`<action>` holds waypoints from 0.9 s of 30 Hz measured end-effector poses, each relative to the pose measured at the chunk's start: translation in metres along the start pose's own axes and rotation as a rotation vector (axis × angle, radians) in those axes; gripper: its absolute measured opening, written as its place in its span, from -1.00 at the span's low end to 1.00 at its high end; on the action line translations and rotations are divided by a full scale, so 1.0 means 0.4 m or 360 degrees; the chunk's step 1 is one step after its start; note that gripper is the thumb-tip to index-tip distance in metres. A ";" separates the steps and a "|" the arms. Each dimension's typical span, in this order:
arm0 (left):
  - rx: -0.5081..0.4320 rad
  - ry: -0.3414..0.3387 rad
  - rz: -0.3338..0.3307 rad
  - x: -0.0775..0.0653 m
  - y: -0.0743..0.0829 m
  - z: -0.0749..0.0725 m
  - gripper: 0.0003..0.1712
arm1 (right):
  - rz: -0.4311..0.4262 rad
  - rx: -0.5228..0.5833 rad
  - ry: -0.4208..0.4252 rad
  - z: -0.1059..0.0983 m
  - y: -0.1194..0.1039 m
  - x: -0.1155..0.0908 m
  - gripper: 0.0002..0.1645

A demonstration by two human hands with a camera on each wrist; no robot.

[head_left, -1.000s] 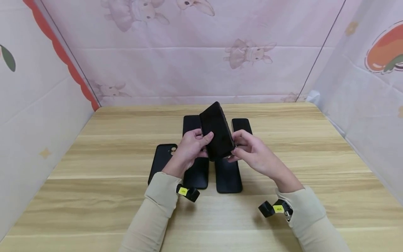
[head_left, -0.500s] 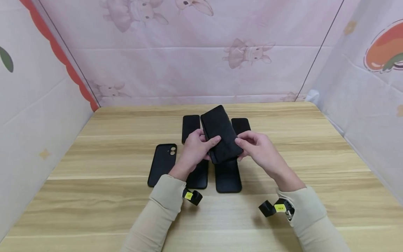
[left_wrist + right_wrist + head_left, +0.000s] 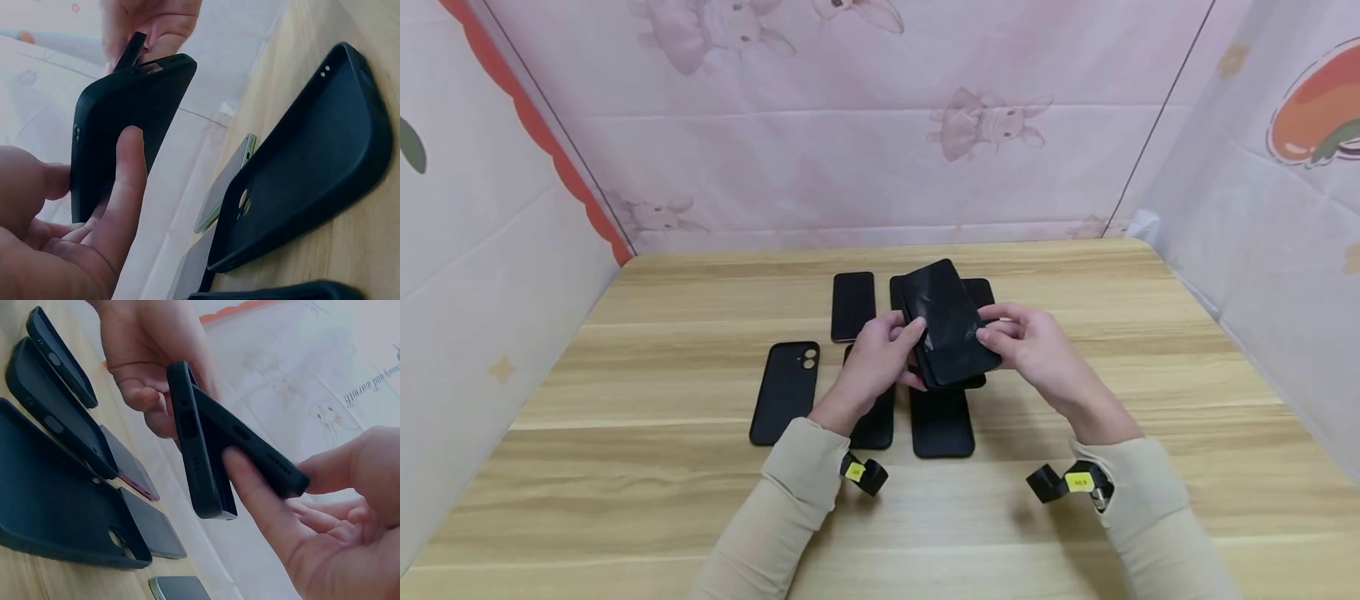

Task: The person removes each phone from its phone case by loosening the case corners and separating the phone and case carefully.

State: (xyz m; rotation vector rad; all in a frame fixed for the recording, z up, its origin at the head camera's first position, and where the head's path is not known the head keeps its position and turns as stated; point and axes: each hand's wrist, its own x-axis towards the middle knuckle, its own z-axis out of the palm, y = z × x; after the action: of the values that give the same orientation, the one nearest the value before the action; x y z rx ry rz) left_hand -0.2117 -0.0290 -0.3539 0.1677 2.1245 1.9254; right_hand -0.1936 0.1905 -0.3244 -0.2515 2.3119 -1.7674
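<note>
Above the table, my left hand (image 3: 880,346) grips a black phone case (image 3: 125,119) by its left side, thumb on top. A black phone (image 3: 951,325) lies slanted over that case. My right hand (image 3: 1030,346) pinches the phone's lower right end between thumb and fingers. In the right wrist view one side of the phone (image 3: 262,447) stands out at an angle from the case (image 3: 194,444), a wedge gap between them. Their other sides meet. One right finger reaches into the gap.
Three black cases lie on the wooden table (image 3: 625,500): a left case (image 3: 784,396), a middle case (image 3: 876,421) partly behind the left hand, and a right case (image 3: 942,427). Behind them are a phone (image 3: 853,306) and another dark phone (image 3: 979,292), partly covered.
Both hands have moved slightly right with the phone and case, which have tilted flatter toward the camera. The phone has swung away from the case on the right, and more case edge shows.
</note>
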 end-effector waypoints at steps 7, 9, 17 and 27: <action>-0.0136 -0.0069 -0.0008 0.000 0.005 0.013 -0.66 | -0.0029 -0.0021 -0.0003 -0.027 0.005 -0.009 -0.48; -0.0164 -0.0078 -0.0016 0.000 0.005 0.019 -0.66 | -0.0021 -0.0022 0.0004 -0.033 0.010 -0.011 -0.48; -0.0051 -0.0076 -0.0067 0.001 -0.002 0.035 -0.61 | 0.0022 0.0076 0.0067 -0.071 0.035 -0.025 -0.45; 0.0080 -0.0213 -0.0087 0.004 -0.012 0.075 -0.56 | -0.0010 0.0419 0.0203 -0.124 0.064 -0.045 -0.50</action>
State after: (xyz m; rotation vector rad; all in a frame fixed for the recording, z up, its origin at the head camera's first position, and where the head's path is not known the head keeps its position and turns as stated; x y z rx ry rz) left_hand -0.2043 -0.0004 -0.3614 0.2385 2.0697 1.7791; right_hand -0.1901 0.2479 -0.3356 -0.1035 2.1269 -2.1200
